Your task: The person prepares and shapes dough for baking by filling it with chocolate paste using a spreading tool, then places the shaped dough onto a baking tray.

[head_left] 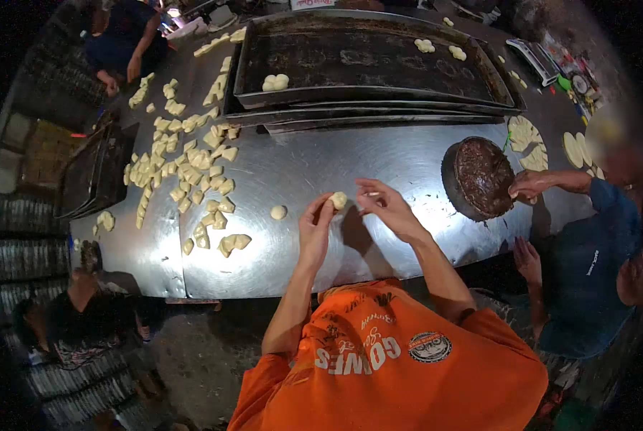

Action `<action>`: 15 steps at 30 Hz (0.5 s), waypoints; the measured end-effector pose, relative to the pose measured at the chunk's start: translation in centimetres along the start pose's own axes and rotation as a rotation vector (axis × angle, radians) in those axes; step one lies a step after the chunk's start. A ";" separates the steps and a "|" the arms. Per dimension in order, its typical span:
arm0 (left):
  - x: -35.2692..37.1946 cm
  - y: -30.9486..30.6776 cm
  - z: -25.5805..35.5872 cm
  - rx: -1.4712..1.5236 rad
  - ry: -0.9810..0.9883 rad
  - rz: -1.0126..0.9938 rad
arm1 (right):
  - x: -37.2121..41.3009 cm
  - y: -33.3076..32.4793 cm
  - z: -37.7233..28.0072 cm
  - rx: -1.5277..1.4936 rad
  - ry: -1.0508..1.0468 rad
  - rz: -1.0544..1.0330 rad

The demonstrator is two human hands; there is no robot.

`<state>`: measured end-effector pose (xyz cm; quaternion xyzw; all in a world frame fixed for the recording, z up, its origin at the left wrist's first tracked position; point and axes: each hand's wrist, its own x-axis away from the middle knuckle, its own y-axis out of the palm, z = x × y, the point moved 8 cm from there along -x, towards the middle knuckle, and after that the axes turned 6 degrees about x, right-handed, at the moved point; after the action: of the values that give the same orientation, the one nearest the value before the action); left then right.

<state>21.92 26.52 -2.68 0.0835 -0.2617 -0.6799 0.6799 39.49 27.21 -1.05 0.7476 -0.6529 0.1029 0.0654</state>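
My left hand [314, 228] is closed, with a small pale dough ball [339, 200] held at the tips of its thumb and fingers. Just to the right, my right hand [392, 210] hovers over the metal table with its fingers apart, not touching the dough. Another dough ball [278, 212] rests on the table left of my left hand. Further left lie many cut dough pieces [192, 172], some loose and some in strips. To the right of my hands stands a round pan [454, 188] filled with a dark brown, sticky-looking mass [483, 172].
Stacked dark baking trays [379, 92] stand at the back, with a few dough clusters [275, 82] on top. A co-worker's hand [531, 185] is at the round pan's right edge. Flattened dough [526, 136] lies behind it. Other people stand at the left. More trays [99, 172] lean there.
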 end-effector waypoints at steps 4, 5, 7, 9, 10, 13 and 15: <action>1.2 3.2 1.0 -0.241 0.218 -0.038 | 1.1 2.3 -1.1 -0.217 0.042 -0.077; 1.1 3.4 0.5 -0.242 0.212 -0.053 | 1.2 2.1 -0.7 -0.220 0.042 -0.061; 0.8 3.6 0.6 -0.277 0.313 -0.003 | 1.4 1.3 2.0 -0.599 0.192 0.010; 0.6 4.7 0.3 -0.274 0.235 -0.061 | 2.1 1.1 2.9 -0.843 0.191 -0.035; 0.6 5.0 -0.1 -0.294 0.215 -0.086 | 2.7 0.8 3.8 -0.942 0.215 -0.032; 1.3 6.7 -1.4 -0.444 0.230 -0.183 | 4.6 -0.1 4.4 -1.093 0.234 -0.011; 2.2 8.1 -1.4 -0.709 0.334 -0.251 | 5.8 -0.7 4.3 -1.115 0.244 -0.018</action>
<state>29.53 24.57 0.47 -0.0154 0.1149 -0.7828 0.6113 41.20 20.74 -3.83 0.5883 -0.5899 -0.1720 0.5257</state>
